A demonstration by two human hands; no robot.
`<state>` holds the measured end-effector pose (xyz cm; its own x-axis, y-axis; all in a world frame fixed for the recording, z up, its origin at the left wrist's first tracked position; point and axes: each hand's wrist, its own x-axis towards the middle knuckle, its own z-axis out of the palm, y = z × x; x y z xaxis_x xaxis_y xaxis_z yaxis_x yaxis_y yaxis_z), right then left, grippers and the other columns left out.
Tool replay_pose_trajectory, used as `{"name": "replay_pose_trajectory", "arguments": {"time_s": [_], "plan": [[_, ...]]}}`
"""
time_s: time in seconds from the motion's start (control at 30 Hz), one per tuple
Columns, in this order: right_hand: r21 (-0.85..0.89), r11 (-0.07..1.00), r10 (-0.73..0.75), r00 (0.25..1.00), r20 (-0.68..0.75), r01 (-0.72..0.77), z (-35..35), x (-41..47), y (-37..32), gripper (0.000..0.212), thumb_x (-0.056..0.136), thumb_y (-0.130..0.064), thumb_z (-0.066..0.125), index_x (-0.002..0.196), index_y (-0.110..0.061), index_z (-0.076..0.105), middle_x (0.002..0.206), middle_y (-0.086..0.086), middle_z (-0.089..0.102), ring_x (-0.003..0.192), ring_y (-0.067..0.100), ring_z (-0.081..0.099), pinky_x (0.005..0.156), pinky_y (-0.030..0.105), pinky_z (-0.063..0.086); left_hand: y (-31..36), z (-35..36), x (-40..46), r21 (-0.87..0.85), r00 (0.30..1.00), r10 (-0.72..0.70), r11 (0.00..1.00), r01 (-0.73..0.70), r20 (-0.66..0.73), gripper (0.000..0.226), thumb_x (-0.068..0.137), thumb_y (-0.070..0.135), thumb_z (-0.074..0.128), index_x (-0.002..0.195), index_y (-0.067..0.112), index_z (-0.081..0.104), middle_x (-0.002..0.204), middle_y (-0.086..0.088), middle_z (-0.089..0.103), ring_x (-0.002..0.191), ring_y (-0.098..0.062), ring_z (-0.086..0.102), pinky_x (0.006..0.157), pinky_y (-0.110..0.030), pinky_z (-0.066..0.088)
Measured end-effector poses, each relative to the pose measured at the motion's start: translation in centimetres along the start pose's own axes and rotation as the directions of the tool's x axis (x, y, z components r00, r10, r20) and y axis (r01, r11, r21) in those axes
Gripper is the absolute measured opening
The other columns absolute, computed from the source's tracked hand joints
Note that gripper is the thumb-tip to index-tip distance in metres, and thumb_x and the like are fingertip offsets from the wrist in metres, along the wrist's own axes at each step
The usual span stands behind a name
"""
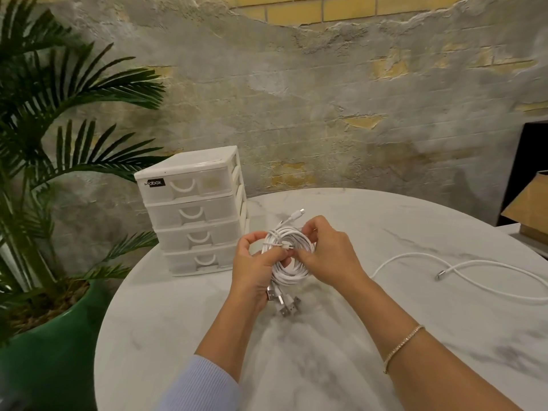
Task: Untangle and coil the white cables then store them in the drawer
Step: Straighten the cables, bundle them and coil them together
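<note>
Two hands, left hand point(252, 262) and right hand point(329, 256), grip the cable coil point(292, 256) above the table point(415, 336); loose cable point(462, 269) uncoiled, drawers point(192, 215) closed, nothing stored.

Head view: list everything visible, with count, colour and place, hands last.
coiled white cable bundle: one, white, held above the table centre
loose white cable: one, white, on the table at right
white plastic four-drawer unit: one, white, table's back left, drawers closed
round white marble table: one, white with grey veins, centre
palm plant in green pot: one, green, left
cardboard box: one, brown, right edge
hands: left and right, both gripping the bundle
</note>
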<state>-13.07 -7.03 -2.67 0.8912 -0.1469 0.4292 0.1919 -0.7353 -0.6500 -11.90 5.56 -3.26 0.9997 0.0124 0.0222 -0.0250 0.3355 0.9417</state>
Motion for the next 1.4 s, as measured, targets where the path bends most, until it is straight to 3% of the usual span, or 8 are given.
{"name": "replay_pose_trajectory", "arguments": {"time_s": [0.27, 0.4, 0.57, 0.67, 0.73, 0.9, 1.07, 1.4], "plan": [[0.129, 0.982, 0.125, 0.988, 0.085, -0.135, -0.8, 0.4, -0.2, 0.023, 0.073, -0.019, 0.073, 0.094, -0.019, 0.064, 0.07, -0.013, 0.056, 0.077, 0.01, 0.057, 0.067, 0.02, 0.043, -0.3, 0.0, -0.1, 0.093, 0.996, 0.088, 0.992, -0.086, -0.021, 0.035, 0.073, -0.016, 0.067, 0.089, 0.013, 0.055, 0.065, -0.005, 0.065, 0.046, -0.011, 0.059, 0.048, -0.02, 0.05], [0.171, 0.976, 0.109, 0.983, 0.146, -0.133, -1.0, 0.4, -0.1, 0.012, 0.073, -0.015, 0.07, 0.075, -0.024, 0.062, 0.068, -0.006, 0.062, 0.07, 0.012, 0.058, 0.064, 0.024, 0.045, -0.5, 0.0, -0.1, 0.14, 0.997, 0.078, 0.987, -0.074, -0.017, 0.029, 0.074, -0.008, 0.071, 0.099, 0.003, 0.059, 0.075, -0.008, 0.065, 0.053, -0.012, 0.061, 0.05, -0.017, 0.052], [0.152, 0.981, 0.095, 0.98, 0.177, -0.123, -0.9, 0.3, 0.0, 0.02, 0.076, -0.015, 0.067, 0.061, -0.024, 0.057, 0.06, -0.005, 0.054, 0.061, 0.012, 0.049, 0.056, 0.024, 0.037, -0.7, 0.1, -0.2, 0.176, 0.997, 0.077, 0.982, -0.075, -0.006, 0.017, 0.077, -0.006, 0.068, 0.087, 0.006, 0.062, 0.071, -0.009, 0.065, 0.053, -0.014, 0.061, 0.049, -0.021, 0.051], [0.182, 0.973, 0.105, 0.975, 0.198, -0.142, -0.8, 0.3, 0.1, 0.012, 0.078, -0.018, 0.066, 0.067, -0.014, 0.066, 0.062, -0.001, 0.057, 0.061, 0.013, 0.049, 0.058, 0.027, 0.038, -0.9, 0.1, -0.3, 0.206, 0.997, 0.08, 0.975, -0.078, 0.0, 0.016, 0.079, -0.005, 0.066, 0.09, 0.005, 0.061, 0.061, -0.005, 0.062, 0.046, -0.012, 0.057, 0.049, -0.024, 0.049], [0.206, 0.968, 0.102, 0.975, 0.199, -0.143, -0.9, 0.3, 0.0, 0.016, 0.08, -0.021, 0.065, 0.076, -0.007, 0.07, 0.067, 0.004, 0.063, 0.064, 0.015, 0.051, 0.061, 0.029, 0.039, -0.8, 0.0, -0.3, 0.203, 0.995, 0.098, 0.974, -0.097, 0.005, 0.03, 0.08, -0.007, 0.065, 0.101, 0.013, 0.057, 0.068, -0.006, 0.063, 0.043, -0.011, 0.054, 0.047, -0.024, 0.048], [0.195, 0.977, 0.05, 0.978, 0.202, -0.09, -0.6, 0.2, 0.1, 0.018, 0.084, -0.027, 0.065, 0.087, -0.011, 0.073, 0.083, 0.007, 0.072, 0.083, 0.023, 0.066, 0.076, 0.037, 0.05, -0.4, 0.0, -0.3, 0.218, 0.992, 0.117, 0.968, -0.123, 0.043, 0.041, 0.082, -0.007, 0.063, 0.097, 0.031, 0.058, 0.074, -0.003, 0.062, 0.042, -0.009, 0.051, 0.044, -0.021, 0.047], [0.357, 0.918, 0.107, 0.976, 0.19, -0.17, 0.1, 0.3, 0.1, 0.012, 0.08, -0.028, 0.072, 0.074, -0.018, 0.07, 0.073, -0.001, 0.069, 0.071, 0.016, 0.062, 0.073, 0.036, 0.051, -0.2, 0.0, -0.4, 0.275, 0.995, 0.056, 0.959, -0.075, 0.077, 0.024, 0.087, 0.0, 0.059, 0.105, 0.015, 0.059, 0.071, -0.006, 0.061, 0.043, -0.007, 0.051, 0.042, -0.021, 0.041], [0.301, 0.932, 0.171, 0.976, 0.133, -0.205, 0.7, 0.1, -0.1, 0.018, 0.084, -0.023, 0.066, 0.1, -0.015, 0.062, 0.089, -0.004, 0.064, 0.087, 0.017, 0.061, 0.078, 0.031, 0.047, -0.5, 0.1, -0.2, 0.363, 0.995, -0.027, 0.932, -0.009, 0.094, 0.022, 0.086, -0.002, 0.055, 0.071, 0.013, 0.062, 0.042, 0.005, 0.054, 0.04, -0.007, 0.051, 0.051, -0.023, 0.042]]}}
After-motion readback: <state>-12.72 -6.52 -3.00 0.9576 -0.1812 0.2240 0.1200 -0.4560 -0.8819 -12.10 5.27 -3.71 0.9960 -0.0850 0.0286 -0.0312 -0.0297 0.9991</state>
